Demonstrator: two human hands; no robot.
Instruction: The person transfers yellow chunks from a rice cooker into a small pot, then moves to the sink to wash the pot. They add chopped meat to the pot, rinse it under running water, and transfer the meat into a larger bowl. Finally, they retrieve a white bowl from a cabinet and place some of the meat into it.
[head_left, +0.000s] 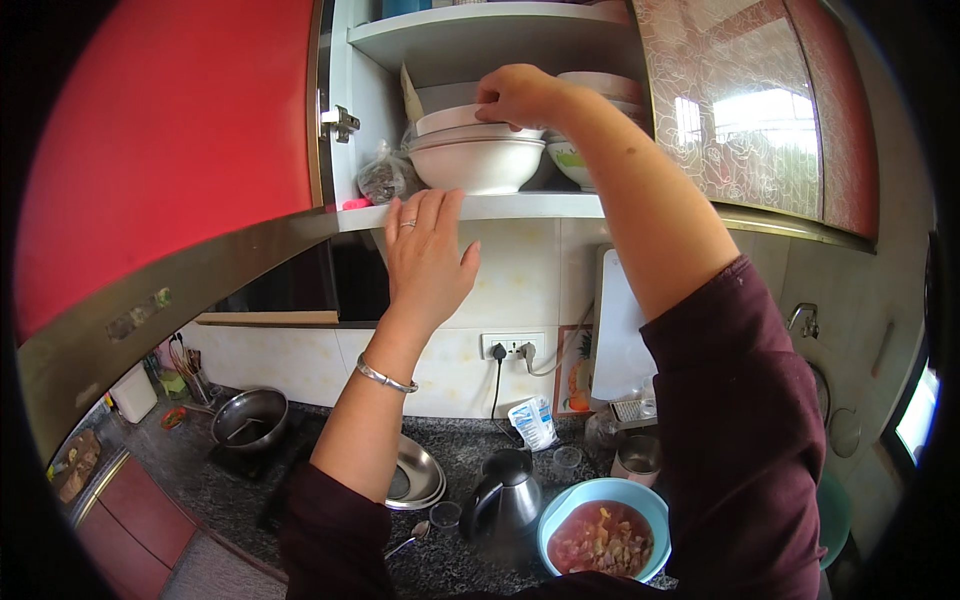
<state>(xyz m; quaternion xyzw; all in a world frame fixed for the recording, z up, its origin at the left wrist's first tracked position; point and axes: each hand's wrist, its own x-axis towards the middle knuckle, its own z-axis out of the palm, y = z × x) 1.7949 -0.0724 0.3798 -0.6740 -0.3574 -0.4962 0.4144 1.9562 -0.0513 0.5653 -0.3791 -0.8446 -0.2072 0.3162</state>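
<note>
Reaching up into the wall cabinet, my right hand (521, 97) grips the rim of the uppermost white bowl (448, 118). That bowl rests in a stack, above a large white bowl (476, 163) on the lower shelf (525, 207). My left hand (429, 251) is raised at the shelf's front edge, just below the stack, with its thumb spread and nothing held. Whether its fingertips touch the shelf, I cannot tell. A second stack, with a green-patterned bowl (571, 163) at its bottom, is partly hidden by my right forearm.
A red cabinet door (165, 135) hangs open at left. On the granite counter are a wok (251, 420), an electric kettle (514, 487), metal plates (420, 472) and a blue basin (551, 517) holding meat pieces in reddish liquid. A tied plastic bag (386, 176) sits beside the bowls.
</note>
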